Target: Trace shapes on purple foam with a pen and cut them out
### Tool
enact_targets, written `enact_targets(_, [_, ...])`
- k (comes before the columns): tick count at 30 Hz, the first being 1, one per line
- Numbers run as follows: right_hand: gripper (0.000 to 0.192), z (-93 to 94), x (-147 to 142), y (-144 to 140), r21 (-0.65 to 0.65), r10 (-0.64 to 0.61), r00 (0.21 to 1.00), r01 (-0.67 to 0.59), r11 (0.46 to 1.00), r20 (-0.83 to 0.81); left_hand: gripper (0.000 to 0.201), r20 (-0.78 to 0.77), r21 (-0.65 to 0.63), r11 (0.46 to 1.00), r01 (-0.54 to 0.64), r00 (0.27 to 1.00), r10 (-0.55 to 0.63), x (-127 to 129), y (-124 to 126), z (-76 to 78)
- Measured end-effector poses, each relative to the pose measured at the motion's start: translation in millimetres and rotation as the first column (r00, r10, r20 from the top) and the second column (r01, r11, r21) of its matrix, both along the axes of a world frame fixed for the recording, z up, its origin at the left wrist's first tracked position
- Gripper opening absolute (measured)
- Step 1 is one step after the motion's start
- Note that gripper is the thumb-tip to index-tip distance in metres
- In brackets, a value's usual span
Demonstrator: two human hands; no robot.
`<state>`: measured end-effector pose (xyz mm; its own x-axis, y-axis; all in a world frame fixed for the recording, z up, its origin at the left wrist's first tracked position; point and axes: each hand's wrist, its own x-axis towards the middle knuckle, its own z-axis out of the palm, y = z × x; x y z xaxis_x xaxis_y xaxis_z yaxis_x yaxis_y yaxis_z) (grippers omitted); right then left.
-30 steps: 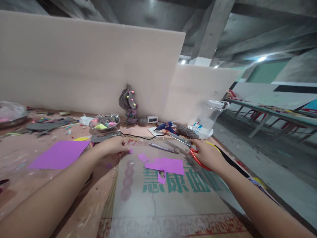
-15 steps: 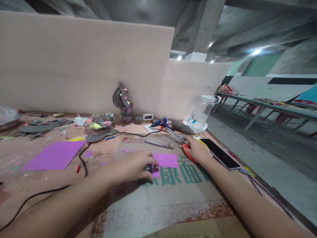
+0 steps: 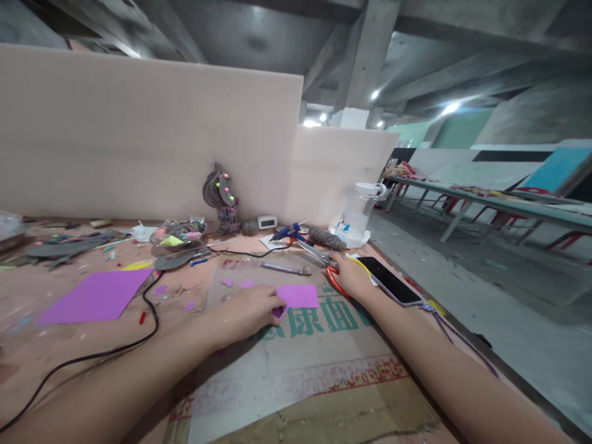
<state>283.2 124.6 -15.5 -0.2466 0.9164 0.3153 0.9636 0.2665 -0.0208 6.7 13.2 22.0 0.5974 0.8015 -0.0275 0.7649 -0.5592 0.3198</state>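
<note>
My left hand (image 3: 252, 311) is closed, low over the cardboard sheet (image 3: 277, 376), with its fingertips pinched on a small purple piece of paper (image 3: 300, 296). Part of that paper is hidden under the fingers. To the right, my right hand (image 3: 354, 276) is wrapped round the orange handle of a pair of scissors (image 3: 316, 252), whose blades point away to the upper left. A slim pen-like stick (image 3: 284, 269) lies between the hands. Small purple cut-outs (image 3: 227, 282) are scattered left of it.
A larger purple sheet (image 3: 97, 296) lies at the left beside a black cable (image 3: 155, 314). Along the back are a bowl of scraps (image 3: 178, 231), a blue glue gun (image 3: 287, 232), grey yarn (image 3: 327, 238) and a clear jug (image 3: 356, 213). A phone (image 3: 391, 280) lies near the right edge.
The camera view has shifted, so the scene sits further left. My left fingers have closed more tightly on the small purple paper. My right hand still holds the scissors.
</note>
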Motion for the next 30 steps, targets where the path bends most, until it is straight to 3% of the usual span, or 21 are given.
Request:
enact_targets(5, [0.045,0.3,0,0,-0.001,0.000,1.000,0.000,1.000,0.002,0.052,0.034,0.017,0.998,-0.063,0.997,0.063,-2,4,-5.9])
enact_targets(15, [0.043,-1.5,1,2,0.006,0.004,1.000,-0.004,1.000,0.008,0.016,0.181,0.089,0.996,-0.030,0.983,0.014,-3,9,-28.1])
enact_targets(19, [0.042,-2.0,2,2,0.015,0.008,1.000,-0.008,1.000,0.011,0.020,0.208,0.116,0.993,0.013,0.977,-0.037,1,11,-38.0])
enact_targets(25, [0.043,-1.4,2,2,0.014,0.016,1.000,-0.017,1.000,0.012,0.048,0.155,0.148,0.987,0.060,0.984,-0.084,-4,13,-42.9])
enact_targets(30, [0.043,-0.5,1,1,0.002,0.010,1.000,-0.010,1.000,0.015,0.035,0.129,0.166,0.980,0.109,0.983,-0.131,-7,12,-39.4])
